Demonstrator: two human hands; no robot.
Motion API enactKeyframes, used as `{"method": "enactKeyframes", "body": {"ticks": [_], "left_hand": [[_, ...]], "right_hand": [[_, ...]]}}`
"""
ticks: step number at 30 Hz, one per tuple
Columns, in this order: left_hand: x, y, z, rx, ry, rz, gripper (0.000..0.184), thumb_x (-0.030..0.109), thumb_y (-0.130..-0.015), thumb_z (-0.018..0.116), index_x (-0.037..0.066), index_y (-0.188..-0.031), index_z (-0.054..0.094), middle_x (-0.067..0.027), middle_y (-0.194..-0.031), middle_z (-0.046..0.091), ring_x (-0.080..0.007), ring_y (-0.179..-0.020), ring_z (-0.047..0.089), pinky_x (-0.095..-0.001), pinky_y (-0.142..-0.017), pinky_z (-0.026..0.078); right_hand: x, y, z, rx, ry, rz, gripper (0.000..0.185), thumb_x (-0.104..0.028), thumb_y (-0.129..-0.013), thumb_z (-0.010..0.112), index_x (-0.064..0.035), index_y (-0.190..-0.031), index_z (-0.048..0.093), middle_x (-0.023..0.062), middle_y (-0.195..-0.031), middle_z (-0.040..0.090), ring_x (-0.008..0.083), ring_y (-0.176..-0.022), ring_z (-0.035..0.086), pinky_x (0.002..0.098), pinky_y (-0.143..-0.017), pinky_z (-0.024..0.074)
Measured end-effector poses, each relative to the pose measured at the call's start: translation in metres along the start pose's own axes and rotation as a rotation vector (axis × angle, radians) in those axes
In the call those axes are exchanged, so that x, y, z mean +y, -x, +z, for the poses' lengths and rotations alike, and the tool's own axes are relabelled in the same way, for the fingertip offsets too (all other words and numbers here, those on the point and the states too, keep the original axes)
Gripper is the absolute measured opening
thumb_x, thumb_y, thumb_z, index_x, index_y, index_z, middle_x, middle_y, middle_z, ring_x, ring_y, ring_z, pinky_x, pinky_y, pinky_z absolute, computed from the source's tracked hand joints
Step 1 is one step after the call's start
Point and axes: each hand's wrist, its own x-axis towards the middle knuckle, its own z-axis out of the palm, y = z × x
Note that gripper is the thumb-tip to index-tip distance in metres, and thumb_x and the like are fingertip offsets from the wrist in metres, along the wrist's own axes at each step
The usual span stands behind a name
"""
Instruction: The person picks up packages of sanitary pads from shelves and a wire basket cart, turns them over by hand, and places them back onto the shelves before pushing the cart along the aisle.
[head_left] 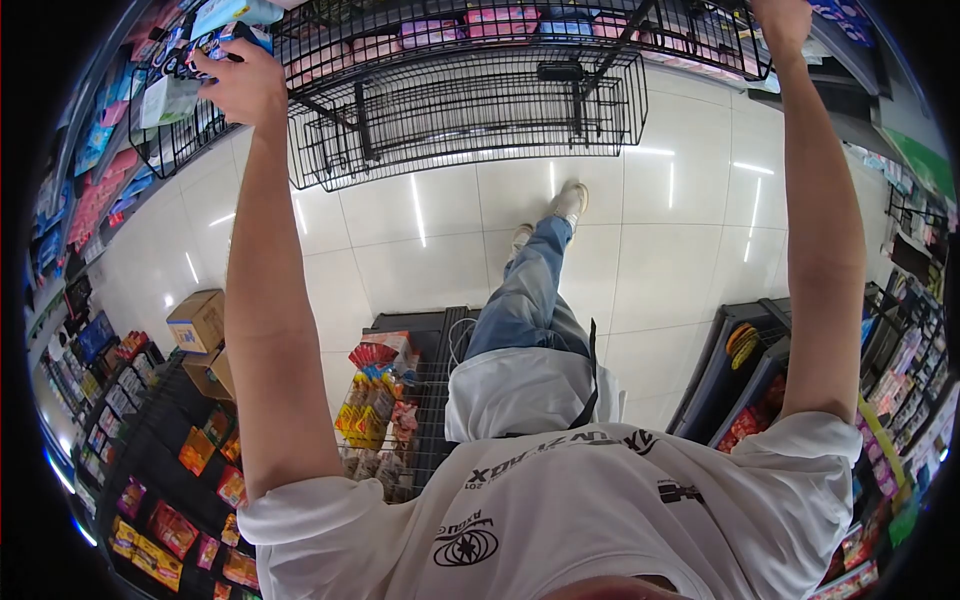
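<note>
Both arms reach up and forward to a black wire rack that holds pink, purple and blue packs. At the upper left my left hand has its fingers bent over a dark blue pack, beside a pale green and white pack in a wire basket. At the upper right my right hand is at the rack's right end, cut off by the frame's top edge; its fingers are hidden.
Cardboard boxes stand on the left. Snack racks are close behind me, with a dark shelf unit on the right. More stocked shelves line both sides. Pale floor tiles lie under the rack.
</note>
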Motion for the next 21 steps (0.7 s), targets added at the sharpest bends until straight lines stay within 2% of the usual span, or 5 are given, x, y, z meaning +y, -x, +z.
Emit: {"method": "enactKeyframes", "body": {"ticks": [11, 14, 17, 21], "left_hand": [[-0.002, 0.0, 0.001, 0.012, -0.011, 0.025, 0.055, 0.044, -0.092, 0.04, 0.012, -0.137, 0.04, -0.0262, -0.099, 0.051, -0.0432, -0.081, 0.061, -0.0527, -0.069, 0.049], [-0.002, 0.0, 0.003, 0.025, -0.018, 0.029, 0.055, 0.044, -0.092, 0.04, 0.012, -0.137, 0.04, -0.0262, -0.098, 0.051, -0.0432, -0.08, 0.061, -0.0527, -0.069, 0.049], [-0.002, 0.0, 0.003, 0.029, -0.018, 0.027, 0.055, 0.044, -0.092, 0.04, 0.011, -0.137, 0.041, -0.0264, -0.098, 0.051, -0.0432, -0.08, 0.061, -0.0527, -0.069, 0.049], [-0.001, 0.0, 0.003, 0.026, -0.012, 0.028, 0.055, 0.044, -0.092, 0.04, 0.011, -0.137, 0.041, -0.0266, -0.099, 0.051, -0.0432, -0.08, 0.061, -0.0523, -0.069, 0.049]], "right_hand": [[0.014, -0.003, 0.018, 0.121, 0.04, -0.111, 0.032, -0.031, -0.086, 0.059, -0.0003, -0.081, 0.065, 0.0223, -0.083, 0.065, 0.0428, -0.081, 0.06, 0.0498, -0.075, 0.0477], [0.007, -0.001, 0.006, 0.023, -0.015, -0.052, 0.032, -0.031, -0.086, 0.059, -0.0005, -0.08, 0.065, 0.0221, -0.082, 0.065, 0.0424, -0.082, 0.06, 0.0491, -0.076, 0.0475], [0.011, -0.003, 0.017, 0.104, 0.05, -0.095, 0.032, -0.031, -0.086, 0.059, -0.0005, -0.08, 0.065, 0.022, -0.082, 0.065, 0.0421, -0.083, 0.06, 0.0485, -0.076, 0.0476], [0.011, -0.003, 0.013, 0.077, 0.045, -0.08, 0.032, -0.031, -0.086, 0.059, -0.0001, -0.079, 0.066, 0.0219, -0.081, 0.066, 0.0416, -0.082, 0.061, 0.0482, -0.075, 0.0484]]}}
